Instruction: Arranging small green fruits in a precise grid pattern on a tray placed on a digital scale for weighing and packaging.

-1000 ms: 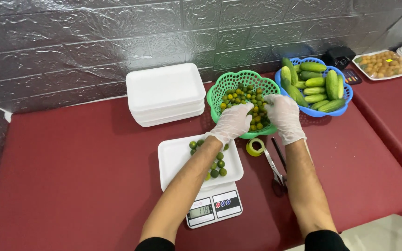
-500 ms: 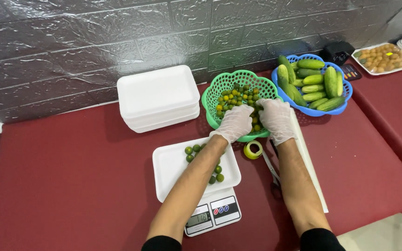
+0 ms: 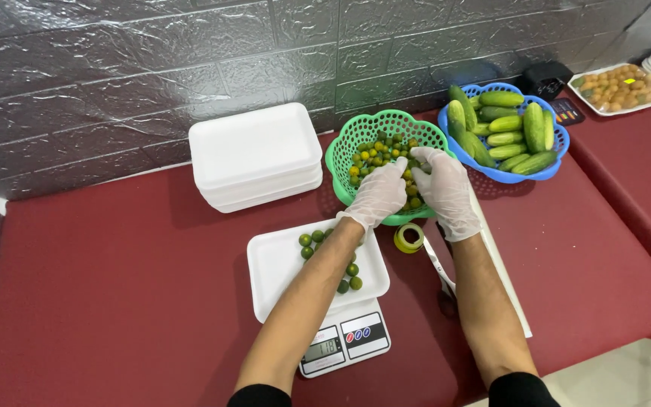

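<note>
Both my hands wear thin white gloves and reach into a green plastic basket (image 3: 363,132) filled with small green and yellow citrus fruits (image 3: 374,153). My left hand (image 3: 379,194) is cupped over the fruits at the basket's near side. My right hand (image 3: 444,188) lies beside it with fingers bent down among the fruits. Whether either hand has fruits in its grasp is hidden. Below my left forearm a white foam tray (image 3: 283,265) with several of the same fruits sits on a small digital scale (image 3: 344,346).
A stack of white foam trays (image 3: 254,154) stands to the left of the basket. A blue basket (image 3: 555,143) of cucumbers is at the right, with a tray of brownish fruits (image 3: 619,87) beyond. A tape roll (image 3: 409,238) and a long tool (image 3: 440,270) lie by my right forearm.
Both hands stay in the green basket, working among the fruits; they have drawn closer together. The camera view has shifted slightly.
</note>
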